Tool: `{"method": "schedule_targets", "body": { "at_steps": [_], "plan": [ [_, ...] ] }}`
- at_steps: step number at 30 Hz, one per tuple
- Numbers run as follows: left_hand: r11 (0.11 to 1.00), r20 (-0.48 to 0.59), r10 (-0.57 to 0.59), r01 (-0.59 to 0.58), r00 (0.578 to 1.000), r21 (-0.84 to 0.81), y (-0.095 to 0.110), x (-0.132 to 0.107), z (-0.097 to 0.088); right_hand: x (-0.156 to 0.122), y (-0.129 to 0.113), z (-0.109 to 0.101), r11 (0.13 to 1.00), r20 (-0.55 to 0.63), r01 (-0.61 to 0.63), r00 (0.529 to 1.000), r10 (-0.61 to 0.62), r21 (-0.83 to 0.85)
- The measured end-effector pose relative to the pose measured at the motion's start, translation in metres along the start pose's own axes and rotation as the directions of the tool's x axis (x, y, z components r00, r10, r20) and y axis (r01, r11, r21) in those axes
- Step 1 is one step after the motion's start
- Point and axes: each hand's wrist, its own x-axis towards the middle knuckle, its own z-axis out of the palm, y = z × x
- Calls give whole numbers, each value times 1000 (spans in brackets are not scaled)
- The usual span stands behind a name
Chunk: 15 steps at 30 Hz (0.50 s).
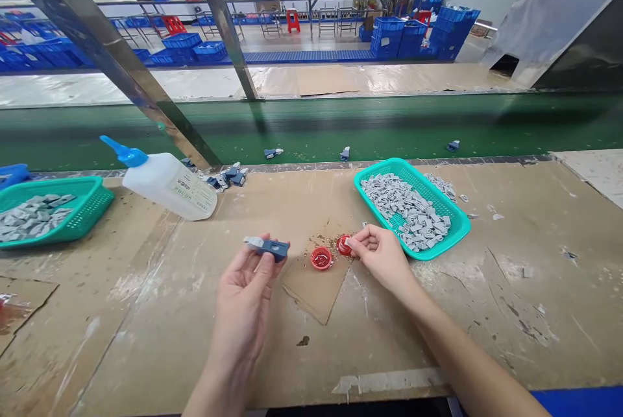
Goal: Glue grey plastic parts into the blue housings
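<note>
My left hand (250, 287) is closed around a dark blue plastic part (276, 249) with a light grey tip that points left. My right hand (382, 255) pinches a small pale grey piece (347, 242) at the right red cap (342, 246); the fingertips partly hide it. Beside it sits the left red cap (321, 258), shiny inside like liquid. Both caps are on or by a cardboard scrap (318, 294) with crumbs around them. Just beyond my right hand lies a green basket (460, 229) full of small grey pieces (409, 209).
A white bottle (170, 187) with a blue nozzle leans at the left, beside a pile of blue-grey parts (228, 177). Another green basket (90, 213) stands far left. Past the table edge runs a green conveyor belt (311, 125) with several parts on it. A metal post (146, 93) slants down behind the bottle.
</note>
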Motion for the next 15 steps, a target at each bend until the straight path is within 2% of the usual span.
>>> {"method": "schedule_targets", "body": {
  "at_steps": [6,11,15],
  "plan": [
    [1000,-4,-11,12,1000,29,-27,-15,21,-7,-18,-8,977,10,10,1000,-13,211],
    [999,46,-6,3,999,53,-40,-24,39,-23,-39,-12,934,136,-37,991,-12,354],
    [999,51,-10,7,999,50,-41,-25,47,-28,-44,-9,911,210,-85,978,-2,404]
  ]
}}
